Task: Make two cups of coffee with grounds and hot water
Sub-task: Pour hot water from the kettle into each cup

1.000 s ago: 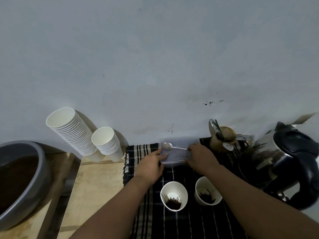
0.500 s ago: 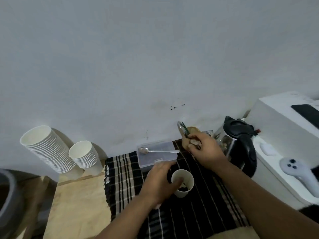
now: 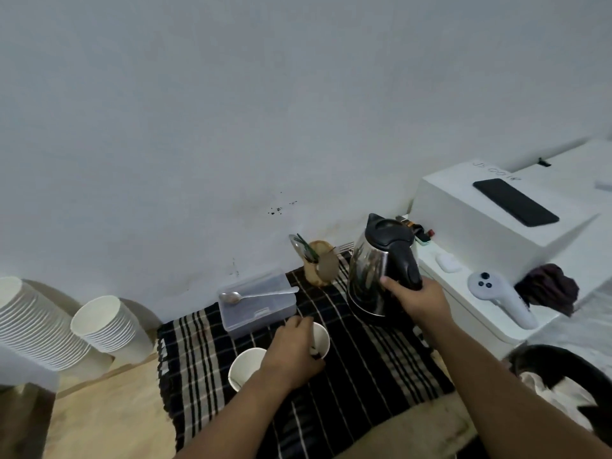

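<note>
Now I have my right hand (image 3: 418, 299) closed around the black handle of the steel electric kettle (image 3: 381, 266), which stands on the black striped cloth (image 3: 364, 369). I would lift it straight, then tip slowly, spout over the rim, since light cups topple easily. My left hand (image 3: 293, 346) curls around the right-hand white paper cup (image 3: 320, 337), steadying it; the second white paper cup (image 3: 243, 367) sits just left of that wrist. Both forearms reach forward, wrists low.

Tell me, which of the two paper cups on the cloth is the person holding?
The right-hand cup: the left hand wraps it. The other cup, beside it, stands untouched.
</note>
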